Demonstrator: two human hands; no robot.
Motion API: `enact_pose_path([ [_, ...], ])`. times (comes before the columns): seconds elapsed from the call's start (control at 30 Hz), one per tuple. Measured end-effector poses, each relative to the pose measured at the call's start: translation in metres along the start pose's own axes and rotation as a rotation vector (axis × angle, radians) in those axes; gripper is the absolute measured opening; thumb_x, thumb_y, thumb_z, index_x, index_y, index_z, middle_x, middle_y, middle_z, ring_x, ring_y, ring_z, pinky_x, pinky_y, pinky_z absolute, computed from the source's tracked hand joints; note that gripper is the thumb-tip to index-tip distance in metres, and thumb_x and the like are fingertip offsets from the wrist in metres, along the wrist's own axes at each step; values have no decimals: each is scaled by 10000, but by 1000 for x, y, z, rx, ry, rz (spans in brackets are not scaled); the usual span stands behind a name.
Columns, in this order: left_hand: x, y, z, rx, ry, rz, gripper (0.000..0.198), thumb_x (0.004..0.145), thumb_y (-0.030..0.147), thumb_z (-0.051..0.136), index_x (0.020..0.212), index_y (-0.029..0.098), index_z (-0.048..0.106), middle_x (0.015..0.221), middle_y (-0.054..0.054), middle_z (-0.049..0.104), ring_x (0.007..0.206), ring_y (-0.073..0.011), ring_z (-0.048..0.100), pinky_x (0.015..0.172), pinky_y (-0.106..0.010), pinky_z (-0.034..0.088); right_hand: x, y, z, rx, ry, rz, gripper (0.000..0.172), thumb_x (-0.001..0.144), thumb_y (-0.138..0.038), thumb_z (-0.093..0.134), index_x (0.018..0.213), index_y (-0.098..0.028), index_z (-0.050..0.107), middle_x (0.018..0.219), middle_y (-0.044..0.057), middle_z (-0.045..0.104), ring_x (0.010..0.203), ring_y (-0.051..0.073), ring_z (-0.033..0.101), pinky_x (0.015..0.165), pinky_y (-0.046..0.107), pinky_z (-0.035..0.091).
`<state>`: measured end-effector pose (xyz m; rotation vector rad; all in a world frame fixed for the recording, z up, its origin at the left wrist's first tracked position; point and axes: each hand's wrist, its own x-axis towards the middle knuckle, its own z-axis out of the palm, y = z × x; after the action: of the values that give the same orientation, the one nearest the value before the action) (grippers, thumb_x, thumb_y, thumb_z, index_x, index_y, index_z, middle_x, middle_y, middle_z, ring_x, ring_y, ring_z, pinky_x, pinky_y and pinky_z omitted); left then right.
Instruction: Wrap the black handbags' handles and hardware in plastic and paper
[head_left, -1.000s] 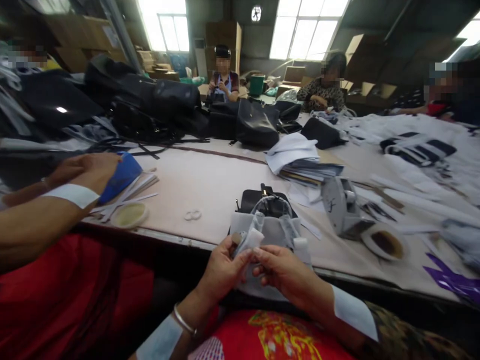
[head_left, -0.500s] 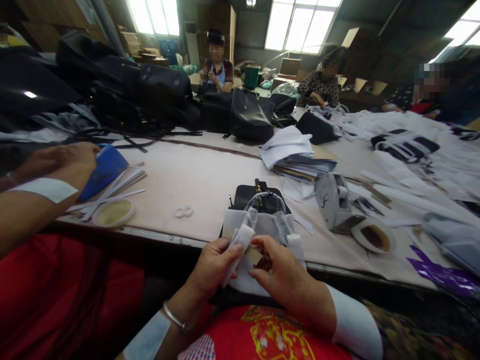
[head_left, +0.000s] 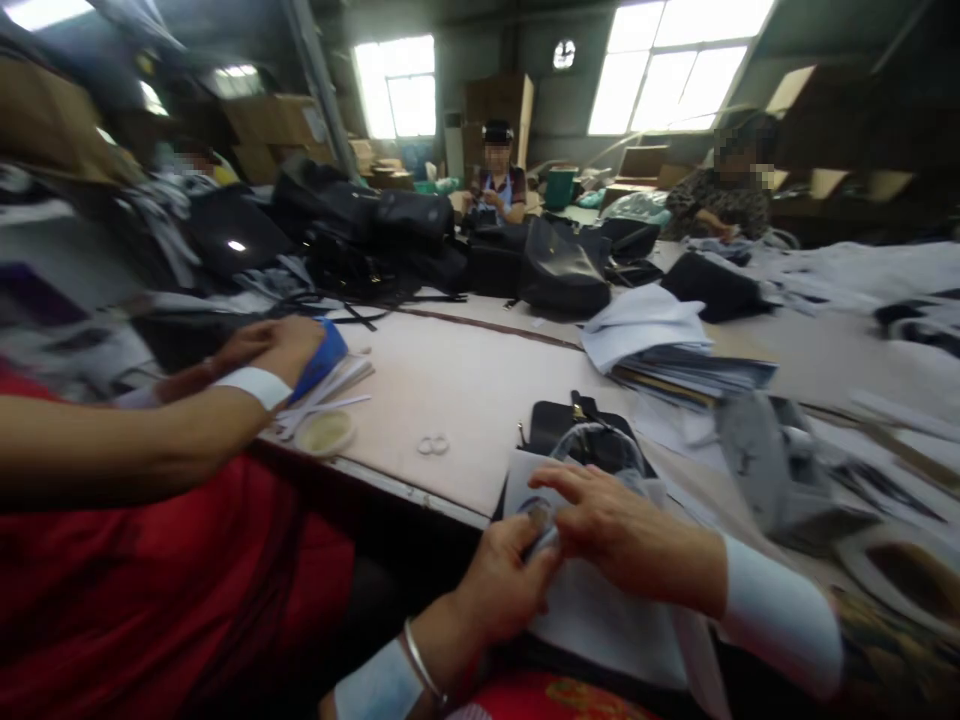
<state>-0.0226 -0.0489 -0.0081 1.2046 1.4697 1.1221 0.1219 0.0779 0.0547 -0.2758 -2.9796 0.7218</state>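
A black bag (head_left: pixel 545 427) lies at the table's front edge, its front covered by white sheet material (head_left: pixel 600 610). Clear plastic wraps the bag's looped handle (head_left: pixel 600 440). My left hand (head_left: pixel 504 580), with a bangle at the wrist, pinches the wrapped lower part of the handle over the white sheet. Right beside it, my right hand (head_left: pixel 611 530) reaches across the handle with its fingers bent toward the left hand. Its thumb and fingertips are partly hidden, so its hold is unclear.
At left, a co-worker's hands (head_left: pixel 285 350) hold a blue item (head_left: pixel 321 360) near a round dish (head_left: pixel 325 432) and white strips. Two white rings (head_left: pixel 433 444) lie mid-table. Papers (head_left: pixel 652 330), a tape dispenser (head_left: pixel 772 465) and a brown-filled dish (head_left: pixel 915 570) are right. Black bags (head_left: pixel 562 265) are piled behind.
The view has swung left, so the scene sits farther right. My hands have come together over the handle, and the white strip end my left hand held up is now folded down or covered.
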Motion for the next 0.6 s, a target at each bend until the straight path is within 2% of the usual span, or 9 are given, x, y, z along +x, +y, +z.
enact_pose_path([
  [0.07,-2,2,-2,58,-5,132,240,906,293,560,1040,158,706,944,-79,712,743,-200,670,666,-284,548,3,5,1,186,-38,-2,238,862,-100,566,906,-248,747,1273,94,654,1139,255,614,965,411,468],
  [0.13,-2,1,-5,103,-10,213,253,891,265,564,1067,155,709,996,-95,720,897,-243,676,814,-319,538,5,10,4,338,-23,-26,233,853,-132,603,913,-286,767,1130,90,712,1014,233,664,894,357,513],
  [0.17,-2,0,-7,124,-6,229,255,878,260,567,1055,148,714,983,-100,719,907,-252,672,822,-324,532,6,13,6,394,6,-31,223,835,-140,629,894,-296,776,1068,91,726,966,232,675,864,342,525],
  [0.27,-3,-2,-8,186,30,195,211,799,247,606,915,127,734,821,-86,687,749,-229,640,664,-299,506,7,20,12,477,83,-24,195,775,-138,689,819,-303,784,952,91,738,870,237,686,818,335,537],
  [0.33,-4,-1,-7,191,47,134,195,730,267,671,852,128,734,733,-55,644,651,-197,588,552,-276,446,7,25,18,465,77,-20,186,780,-138,679,805,-293,779,938,90,734,857,233,683,815,336,534],
  [0.43,-5,2,-5,166,52,7,356,638,418,811,860,149,741,712,-16,626,617,-170,554,500,-254,385,8,34,27,385,26,-44,181,834,-140,616,814,-256,754,976,91,718,896,213,670,813,322,523],
  [0.5,-4,4,-2,178,80,-31,367,650,476,819,817,159,739,703,-4,628,627,-162,562,530,-248,396,8,37,30,341,16,-69,154,861,-159,600,800,-221,728,953,85,709,874,197,660,782,308,515],
  [0.6,-4,5,4,212,100,11,229,790,388,723,801,159,728,739,-13,663,690,-165,603,620,-244,447,6,36,26,323,44,-102,162,890,-213,612,760,-183,705,874,74,708,817,183,648,763,305,508],
])
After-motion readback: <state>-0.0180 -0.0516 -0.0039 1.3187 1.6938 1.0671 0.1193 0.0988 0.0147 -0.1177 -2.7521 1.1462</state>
